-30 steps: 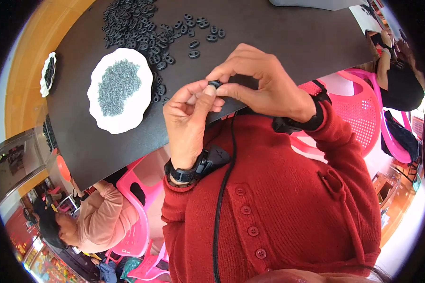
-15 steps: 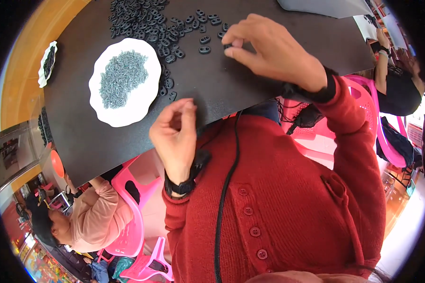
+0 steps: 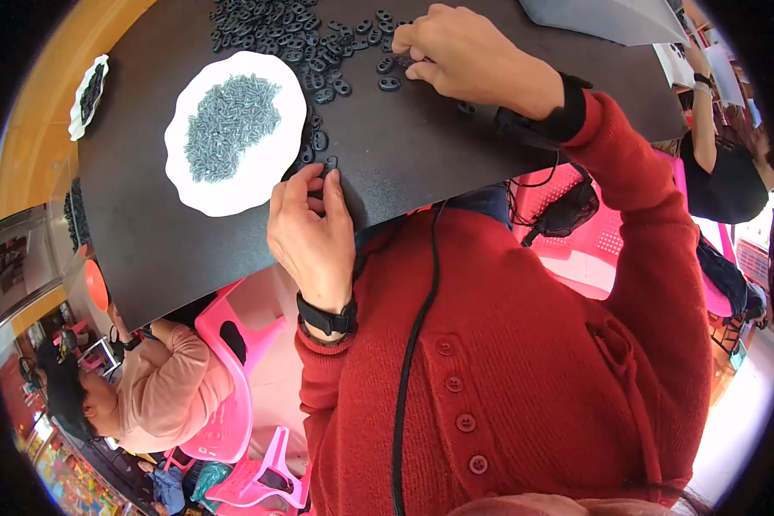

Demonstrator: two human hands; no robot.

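Note:
My right hand point(image 3: 477, 64) reaches over the tabletop, with its fingers bent and drawn together. Dark plastic shows between thumb and index finger, among small black oval two-holed pieces point(image 3: 390, 83). My left hand point(image 3: 314, 241) is at the near edge of the table, fingers curled in a pinch. Its tips come up to a small black piece point(image 3: 332, 162) lying on the table; whatever is in the pinch is hidden. Beyond and left of that hand stands a white scalloped plate point(image 3: 271, 185) holding a heap of small metal springs point(image 3: 228, 120).
A large pile of black pieces point(image 3: 262, 30) spreads behind the plate on the dark table point(image 3: 172, 258). One piece point(image 3: 465, 107) lies beneath my right wrist. A smaller dish point(image 3: 101, 69) stands far left. Pink chairs point(image 3: 236, 378) and other people point(image 3: 172, 378) are around the table.
My right hand has moved slightly up among the loose black pieces. My left hand has shifted forward to the small piece beside the plate. The whole view has tilted a little.

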